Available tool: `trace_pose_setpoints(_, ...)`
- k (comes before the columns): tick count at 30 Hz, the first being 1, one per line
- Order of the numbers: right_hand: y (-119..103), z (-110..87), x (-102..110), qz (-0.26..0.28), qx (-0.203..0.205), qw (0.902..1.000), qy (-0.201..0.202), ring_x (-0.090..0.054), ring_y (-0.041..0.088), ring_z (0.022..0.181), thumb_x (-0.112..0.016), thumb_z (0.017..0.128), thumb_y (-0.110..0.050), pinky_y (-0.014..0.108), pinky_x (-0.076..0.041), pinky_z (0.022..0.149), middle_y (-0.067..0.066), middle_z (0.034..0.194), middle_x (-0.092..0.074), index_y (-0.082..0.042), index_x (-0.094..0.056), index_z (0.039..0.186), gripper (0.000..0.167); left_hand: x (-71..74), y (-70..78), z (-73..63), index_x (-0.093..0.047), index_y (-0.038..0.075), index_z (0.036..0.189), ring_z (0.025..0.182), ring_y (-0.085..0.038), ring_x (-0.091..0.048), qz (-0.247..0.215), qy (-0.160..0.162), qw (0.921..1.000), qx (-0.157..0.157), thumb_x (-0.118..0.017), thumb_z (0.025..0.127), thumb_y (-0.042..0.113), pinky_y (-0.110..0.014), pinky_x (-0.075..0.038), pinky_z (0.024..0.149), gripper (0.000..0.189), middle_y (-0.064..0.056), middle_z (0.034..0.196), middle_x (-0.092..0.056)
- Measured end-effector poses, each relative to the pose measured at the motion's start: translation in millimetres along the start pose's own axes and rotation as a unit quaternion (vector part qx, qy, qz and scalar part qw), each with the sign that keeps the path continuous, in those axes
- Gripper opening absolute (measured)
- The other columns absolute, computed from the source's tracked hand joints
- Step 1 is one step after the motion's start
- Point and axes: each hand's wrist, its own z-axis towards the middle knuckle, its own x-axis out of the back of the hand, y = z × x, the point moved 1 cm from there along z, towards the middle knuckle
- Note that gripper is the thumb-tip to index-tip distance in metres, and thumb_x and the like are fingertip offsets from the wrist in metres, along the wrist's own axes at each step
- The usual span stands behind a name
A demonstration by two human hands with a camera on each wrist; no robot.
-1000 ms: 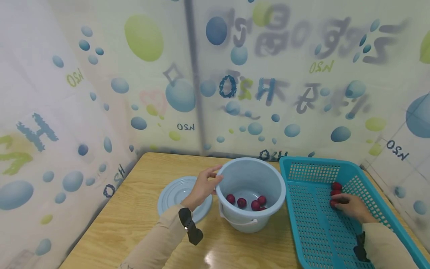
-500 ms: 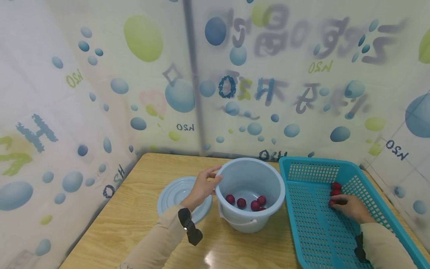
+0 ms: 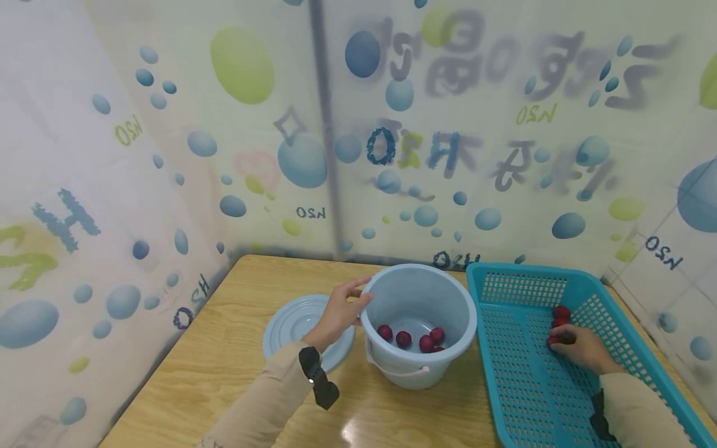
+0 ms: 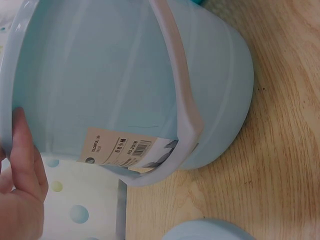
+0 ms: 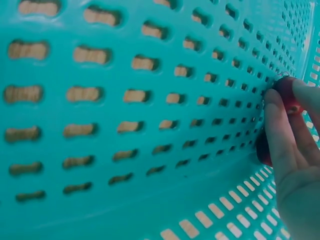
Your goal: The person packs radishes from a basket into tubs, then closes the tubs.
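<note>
A pale blue bucket [image 3: 394, 361] stands on the table with several small, dark red round fruits [image 3: 403, 339] at its bottom. My left hand [image 3: 338, 316] grips its left rim; the left wrist view shows the fingers against the outer wall just under the rim. Inside the turquoise basket [image 3: 518, 379], my right hand [image 3: 585, 350] pinches one dark red round fruit [image 5: 285, 92] between thumb and fingers, close to the basket floor. Two more such fruits [image 3: 561, 312] lie just beyond that hand by the basket's right wall. The right fingers partly cover the held fruit.
A round pale blue lid [image 3: 288, 320] lies on the wooden table [image 3: 190, 379] left of the bucket, partly under my left forearm. The bucket's handle [image 3: 400, 373] hangs down in front. A patterned curtain [image 3: 252, 124] closes off the back and sides.
My right hand has shifted slightly to the left along the basket floor, with the pinched fruit moving along. The left hand and the bucket stay where they were.
</note>
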Motion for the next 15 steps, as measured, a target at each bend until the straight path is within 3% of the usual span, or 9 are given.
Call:
trace_pose_setpoints(12,-6.7,0.0,7.5,0.015,0.019,0.9996,0.014,-0.051,0.042,0.087,-0.06,0.082,-0.012,0.047,-0.046,0.066,0.03,0.096,-0.053,0.013,-0.053,0.102,0.033,0.2,0.2,-0.6,-0.047,0.011,0.128,0.081,-0.023,-0.059,-0.006,-0.003,1.0,-0.001,-0.055,0.088,0.015,-0.03,-0.053,0.055,0.042,-0.016,0.103,-0.051)
trace_pose_setpoints(15,-6.7,2.4,9.5,0.033,0.019,0.9991,0.017,-0.053,0.038,0.083,-0.059,0.084,-0.018,0.044,-0.049,0.063,0.03,0.096,-0.052,0.013,-0.052,0.104,0.038,0.4,0.0,-0.8,-0.047,0.012,0.128,0.082,-0.024,-0.059,-0.005,-0.001,1.0,0.0,-0.055,0.088,0.015,-0.03,-0.053,0.055,0.042,-0.016,0.104,-0.051)
